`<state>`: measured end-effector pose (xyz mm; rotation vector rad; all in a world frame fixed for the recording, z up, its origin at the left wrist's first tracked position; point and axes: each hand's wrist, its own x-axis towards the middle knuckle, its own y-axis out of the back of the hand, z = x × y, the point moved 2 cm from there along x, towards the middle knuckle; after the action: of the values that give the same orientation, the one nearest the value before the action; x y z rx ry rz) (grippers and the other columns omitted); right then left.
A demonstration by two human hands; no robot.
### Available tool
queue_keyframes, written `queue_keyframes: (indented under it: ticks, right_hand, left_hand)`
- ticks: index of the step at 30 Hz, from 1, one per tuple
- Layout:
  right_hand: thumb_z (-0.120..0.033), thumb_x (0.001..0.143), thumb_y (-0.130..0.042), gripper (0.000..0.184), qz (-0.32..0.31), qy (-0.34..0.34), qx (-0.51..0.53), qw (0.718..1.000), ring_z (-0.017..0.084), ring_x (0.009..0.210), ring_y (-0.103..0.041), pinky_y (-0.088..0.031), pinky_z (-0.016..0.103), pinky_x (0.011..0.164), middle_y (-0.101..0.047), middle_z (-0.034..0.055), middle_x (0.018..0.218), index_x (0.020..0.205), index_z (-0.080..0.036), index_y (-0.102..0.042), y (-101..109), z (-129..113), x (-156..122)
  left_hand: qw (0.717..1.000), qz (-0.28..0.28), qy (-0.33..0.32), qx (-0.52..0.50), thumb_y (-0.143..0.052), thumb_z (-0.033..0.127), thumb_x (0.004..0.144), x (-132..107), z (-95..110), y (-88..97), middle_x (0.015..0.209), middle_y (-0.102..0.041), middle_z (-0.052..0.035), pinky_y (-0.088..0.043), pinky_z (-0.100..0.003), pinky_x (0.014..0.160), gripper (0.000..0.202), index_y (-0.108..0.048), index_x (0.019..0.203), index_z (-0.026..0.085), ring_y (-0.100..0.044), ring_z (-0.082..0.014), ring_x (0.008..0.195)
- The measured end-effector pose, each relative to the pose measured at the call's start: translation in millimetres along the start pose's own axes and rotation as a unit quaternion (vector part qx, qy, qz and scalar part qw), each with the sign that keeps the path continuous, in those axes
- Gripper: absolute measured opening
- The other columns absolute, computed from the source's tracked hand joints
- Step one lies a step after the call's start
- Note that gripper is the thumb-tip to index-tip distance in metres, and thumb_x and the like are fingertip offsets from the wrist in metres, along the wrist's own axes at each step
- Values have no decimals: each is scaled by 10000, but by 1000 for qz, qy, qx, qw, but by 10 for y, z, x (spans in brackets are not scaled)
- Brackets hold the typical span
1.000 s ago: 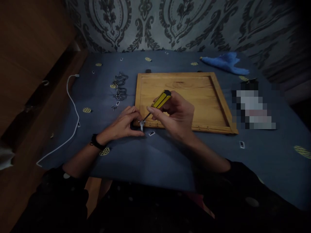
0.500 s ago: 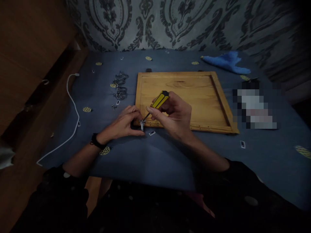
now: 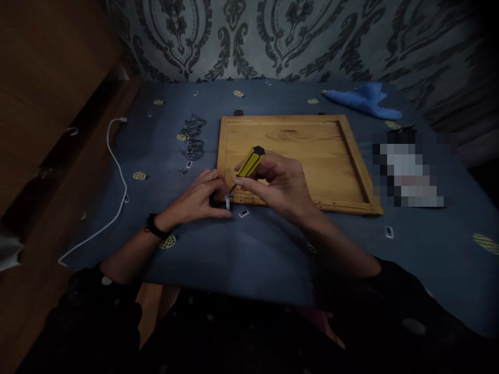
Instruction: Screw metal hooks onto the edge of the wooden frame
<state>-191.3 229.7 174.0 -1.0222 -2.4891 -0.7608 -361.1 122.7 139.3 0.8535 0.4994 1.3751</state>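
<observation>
- Head view: one wooden board point(image 3: 304, 150) with a raised rim lies on a blue-covered table point(image 3: 241, 254), with one white cable point(image 3: 116, 179) to its left and one blue cloth point(image 3: 364, 99) at the far right.
- One cluster of metal hardware point(image 3: 192, 139) sits left of the board; the pieces are too small and dim to count.
- One screwdriver point(image 3: 249, 162), yellow and black, slants down to the board's near left corner.
- The right hand point(image 3: 278, 184) grips the screwdriver's handle, fingers curled around it.
- The left hand point(image 3: 198, 198), fingers drawn together, pinches one small metal fitting point(image 3: 227, 200) at the corner, where the screwdriver's tip meets it.
</observation>
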Motion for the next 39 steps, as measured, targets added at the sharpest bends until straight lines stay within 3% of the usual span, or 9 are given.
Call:
queue_keyframes:
  ticks: [9,16,22,26,33,39]
  right_hand:
    - [-435,814,-840,302,127,-44,22,991,138,546,-594,-490,303,491,-604,-49,640,783,-242,-610,-64,10,-65]
    - [-441,849,-798,295,79,10,-30,996,128,547,-573,-454,288,514,-612,-38,644,753,-228,-618,-49,10,-31]
    - [-416,862,-766,303,99,26,-74,992,144,537,-520,-433,313,534,-564,-38,624,711,-251,-561,-40,20,-28]
    - [-409,881,-740,354,61,37,-107,992,150,569,-508,-389,307,547,-535,-26,624,667,-243,-512,-67,58,-35]
    - [-518,979,-615,381,1,23,-94,995,147,614,-523,-407,296,585,-578,-8,680,749,-214,-595,-172,138,-84]
    - [-514,1014,-571,399,-39,15,-84,996,168,677,-578,-439,313,654,-638,31,742,789,-190,-631,-246,144,-110]
  left_hand:
    - [1000,-2,5,13,-806,620,770,9,-29,-12,1038,-595,-60,-455,-379,888,506,-610,950,191,-533,-252,980]
    - [1000,-2,7,-2,-822,553,781,-5,-17,-9,1080,-614,-58,-441,-378,936,457,-621,968,187,-544,-246,1009]
    - [1000,-2,10,-5,-823,581,769,-2,-28,-18,1089,-622,-64,-448,-384,933,487,-642,991,188,-553,-255,1030]
    - [1000,-4,9,-4,-815,576,780,1,-26,-16,1077,-626,-63,-448,-400,951,466,-647,978,189,-556,-257,1021]
    - [1000,0,-1,7,-812,581,786,-2,-18,-17,1061,-616,-66,-462,-411,947,472,-633,971,185,-545,-261,1013]
    - [1000,2,-8,10,-800,603,788,-10,-34,-23,1024,-600,-62,-464,-393,907,502,-648,1008,178,-527,-250,984]
